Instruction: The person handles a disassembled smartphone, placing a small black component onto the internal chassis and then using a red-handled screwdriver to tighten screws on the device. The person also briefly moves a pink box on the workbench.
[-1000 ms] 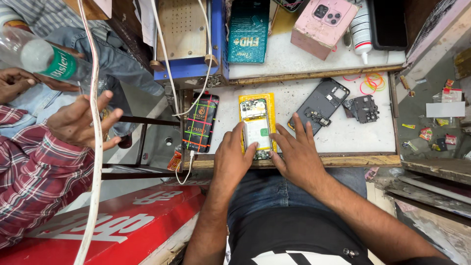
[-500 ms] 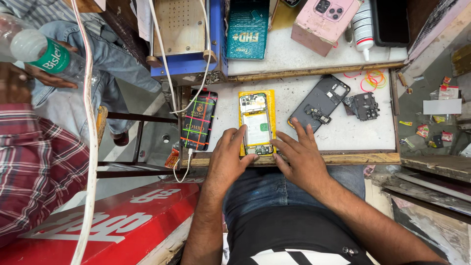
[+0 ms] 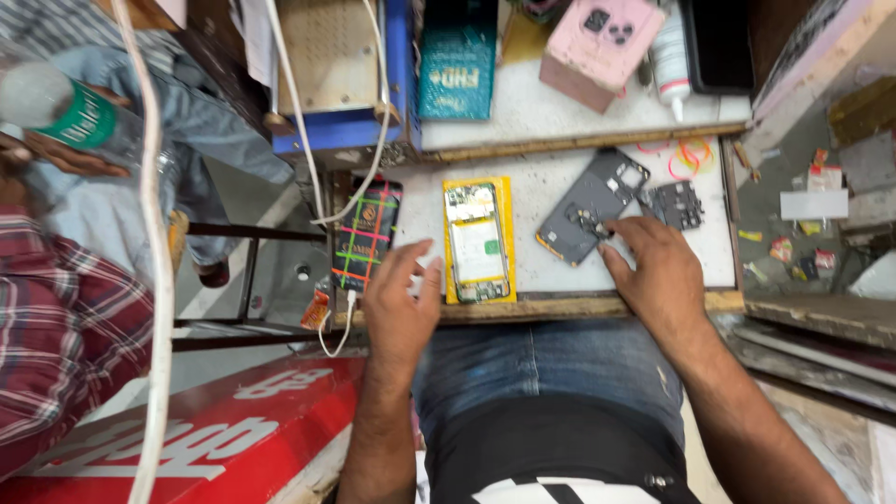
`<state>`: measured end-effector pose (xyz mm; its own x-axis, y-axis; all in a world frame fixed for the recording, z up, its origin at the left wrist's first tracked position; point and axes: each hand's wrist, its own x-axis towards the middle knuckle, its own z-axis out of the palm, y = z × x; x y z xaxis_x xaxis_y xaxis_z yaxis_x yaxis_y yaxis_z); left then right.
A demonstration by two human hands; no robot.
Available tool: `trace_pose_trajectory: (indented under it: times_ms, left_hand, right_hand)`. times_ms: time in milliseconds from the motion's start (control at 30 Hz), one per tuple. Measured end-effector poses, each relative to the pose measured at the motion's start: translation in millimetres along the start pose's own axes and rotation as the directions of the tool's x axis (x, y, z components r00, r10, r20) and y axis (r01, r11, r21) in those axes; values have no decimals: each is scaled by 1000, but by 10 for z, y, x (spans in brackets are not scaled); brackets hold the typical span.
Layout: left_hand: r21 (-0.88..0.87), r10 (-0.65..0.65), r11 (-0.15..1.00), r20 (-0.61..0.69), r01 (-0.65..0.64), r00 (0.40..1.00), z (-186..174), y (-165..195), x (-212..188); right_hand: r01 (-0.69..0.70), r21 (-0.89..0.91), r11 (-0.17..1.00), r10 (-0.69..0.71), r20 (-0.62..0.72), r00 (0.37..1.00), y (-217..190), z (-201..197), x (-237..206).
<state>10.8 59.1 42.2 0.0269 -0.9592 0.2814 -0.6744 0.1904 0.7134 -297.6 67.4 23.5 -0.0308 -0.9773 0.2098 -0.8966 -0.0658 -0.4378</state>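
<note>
Resting on the front edge of the workbench (image 3: 560,191), the left hand (image 3: 403,303) lies flat with its fingers spread and loose, grasping nothing; its fingertips sit just beside the left rim of the opened phone (image 3: 478,241). That phone lies face down in a yellow frame near the middle of the bench, its back removed so the circuit board and pale battery show. The right hand (image 3: 653,271) is well apart from it to the right, palm down and fingers extended, not clenched; its fingertips touch the lower end of the dark grey back cover (image 3: 590,203), which lies tilted on the bench. Just right of that cover is a small black inner plate (image 3: 676,203), and beyond it some red rubber bands (image 3: 689,157). Left of the left hand lies a second phone (image 3: 367,233), its dark screen crossed by coloured lines, with a white cable (image 3: 329,329) plugged in at its bottom. At the far left, another person's hand holds a clear bottle with a green label (image 3: 70,114).
</note>
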Motion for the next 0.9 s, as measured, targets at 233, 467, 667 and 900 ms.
trace_pose_trajectory:
  times_ms: [233, 467, 667, 900]
  left_hand:
    - [-134, 95, 987, 77, -84, 993, 324, 183, 26]
    - [-133, 319, 943, 108, -305, 941, 921, 353, 418]
    - [-246, 157, 968, 464, -43, 872, 1350, 486, 718]
    - [-269, 212, 960, 517, -78, 830, 1477, 390, 661]
  right_hand:
    - [-36, 36, 999, 38, -74, 997, 35, 41, 40]
    - [-119, 291, 949, 145, -70, 987, 87, 95, 124]
    - [-116, 427, 897, 155, -57, 986, 129, 166, 153]
    - [-206, 415, 886, 232, -13, 973, 242, 251, 106]
